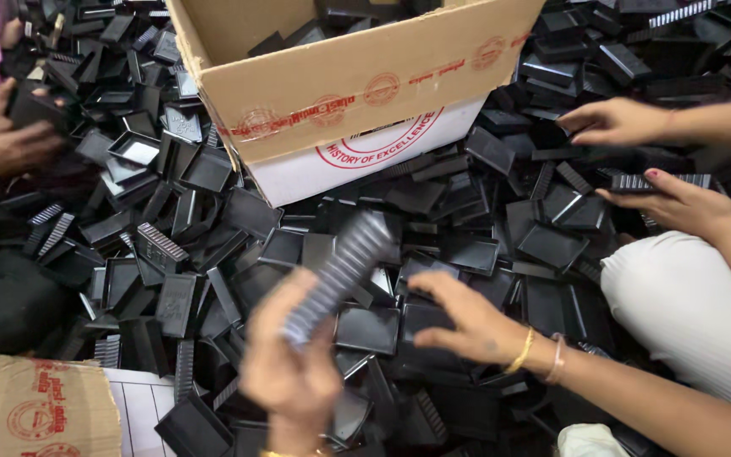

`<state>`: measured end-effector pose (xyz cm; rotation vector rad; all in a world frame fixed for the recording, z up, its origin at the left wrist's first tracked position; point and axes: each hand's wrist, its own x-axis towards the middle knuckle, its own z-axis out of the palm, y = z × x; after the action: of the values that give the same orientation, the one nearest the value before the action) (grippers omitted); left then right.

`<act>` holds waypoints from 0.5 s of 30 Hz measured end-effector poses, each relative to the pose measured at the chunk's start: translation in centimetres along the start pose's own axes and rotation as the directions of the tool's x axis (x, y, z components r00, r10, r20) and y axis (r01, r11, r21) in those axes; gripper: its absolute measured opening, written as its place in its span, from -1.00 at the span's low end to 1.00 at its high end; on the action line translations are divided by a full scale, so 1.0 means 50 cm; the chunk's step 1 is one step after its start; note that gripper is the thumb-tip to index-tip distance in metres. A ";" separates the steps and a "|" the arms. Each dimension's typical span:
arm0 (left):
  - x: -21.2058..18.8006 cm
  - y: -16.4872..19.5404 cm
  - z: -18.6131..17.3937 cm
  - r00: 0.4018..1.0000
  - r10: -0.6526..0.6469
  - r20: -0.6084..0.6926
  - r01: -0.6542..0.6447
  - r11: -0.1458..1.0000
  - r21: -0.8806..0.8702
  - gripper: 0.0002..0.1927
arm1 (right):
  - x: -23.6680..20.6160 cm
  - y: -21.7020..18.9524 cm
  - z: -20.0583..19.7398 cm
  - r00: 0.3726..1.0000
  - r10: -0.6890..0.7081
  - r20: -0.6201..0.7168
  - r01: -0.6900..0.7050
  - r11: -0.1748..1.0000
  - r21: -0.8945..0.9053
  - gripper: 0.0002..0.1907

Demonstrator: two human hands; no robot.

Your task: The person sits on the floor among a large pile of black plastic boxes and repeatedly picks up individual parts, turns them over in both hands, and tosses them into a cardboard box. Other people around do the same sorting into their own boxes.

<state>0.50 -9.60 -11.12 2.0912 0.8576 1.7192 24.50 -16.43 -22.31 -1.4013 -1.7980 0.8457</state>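
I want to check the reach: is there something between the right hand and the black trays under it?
Nothing visible: the right hand hovers directly over the loose black trays, fingers spread, no other hand there.

ahead: cardboard box (357, 93) blocks | sides: co-workers' hands | floor: black trays (365, 328) throughout

Open cardboard box (357, 93) behind the heap of plastic trays (433, 254), smaller carton (31, 406) front left, trays inside the box.

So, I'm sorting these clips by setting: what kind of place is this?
Probably a small packing or sorting workshop: a heap of black plastic trays, an open cardboard box, and other people's hands working alongside.
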 end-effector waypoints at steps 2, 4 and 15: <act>0.113 -0.028 -0.012 0.972 0.189 -0.138 -0.166 0.973 0.159 -0.68 | -0.013 0.003 0.022 0.985 0.048 0.169 0.003 0.956 -0.292 -0.39; 0.213 -0.070 -0.012 0.960 0.279 -0.036 -0.246 0.893 0.377 -0.58 | -0.034 0.012 0.056 0.904 0.267 0.334 -0.105 0.896 -0.431 -0.47; -0.059 -0.285 0.117 0.692 -0.583 0.426 0.138 0.686 0.715 -0.14 | -0.051 0.109 0.074 0.961 0.157 0.227 -0.007 0.837 -0.547 -0.65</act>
<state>2.21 0.46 -23.01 2.3796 1.6471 0.4092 24.72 -18.12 -29.19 -1.7969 -2.3235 0.6026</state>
